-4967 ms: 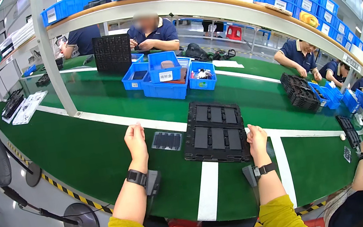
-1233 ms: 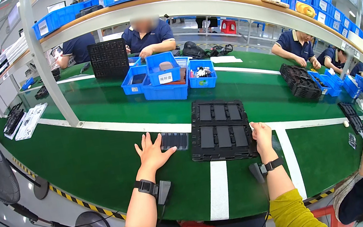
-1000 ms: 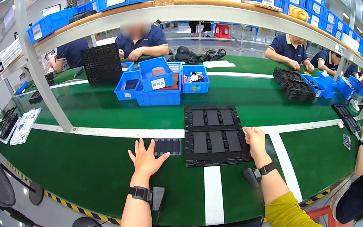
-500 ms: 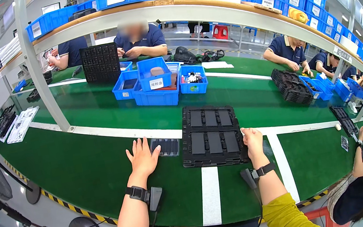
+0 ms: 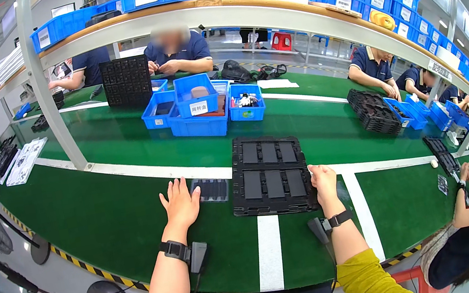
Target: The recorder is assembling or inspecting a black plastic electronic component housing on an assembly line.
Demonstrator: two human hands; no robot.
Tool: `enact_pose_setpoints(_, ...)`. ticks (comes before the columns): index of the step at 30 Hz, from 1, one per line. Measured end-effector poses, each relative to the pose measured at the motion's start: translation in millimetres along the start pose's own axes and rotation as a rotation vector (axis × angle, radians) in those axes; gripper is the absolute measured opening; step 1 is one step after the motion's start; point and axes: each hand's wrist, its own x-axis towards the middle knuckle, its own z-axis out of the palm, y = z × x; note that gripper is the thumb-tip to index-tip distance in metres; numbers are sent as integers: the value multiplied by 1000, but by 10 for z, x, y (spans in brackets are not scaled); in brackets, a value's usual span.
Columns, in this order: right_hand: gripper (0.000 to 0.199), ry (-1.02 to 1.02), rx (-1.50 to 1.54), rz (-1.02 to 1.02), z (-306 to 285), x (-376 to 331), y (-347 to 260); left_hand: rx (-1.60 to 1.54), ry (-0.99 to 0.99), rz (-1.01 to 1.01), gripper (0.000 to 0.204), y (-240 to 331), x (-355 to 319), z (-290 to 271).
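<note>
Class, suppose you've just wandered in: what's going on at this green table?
A person has both bare hands over the table. The left hand is spread open just left of a small dark sheet. The right hand is curled at the right edge of a black tray; whether it grips anything is unclear. The tray lies flat, with six dark panels in two rows of three. Beyond stand blue bins, and co-workers in navy shirts are nearby.
</note>
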Motion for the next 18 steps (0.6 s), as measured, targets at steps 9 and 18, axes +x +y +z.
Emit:
enact_pose_setpoints(9,37,7,-8,-28,2,15,-1,10,2,14,59,0,-1,0)
enact_pose_setpoints(18,37,15,-6,-1,-3,-9,19,11,6,30,58,-17,-21,13)
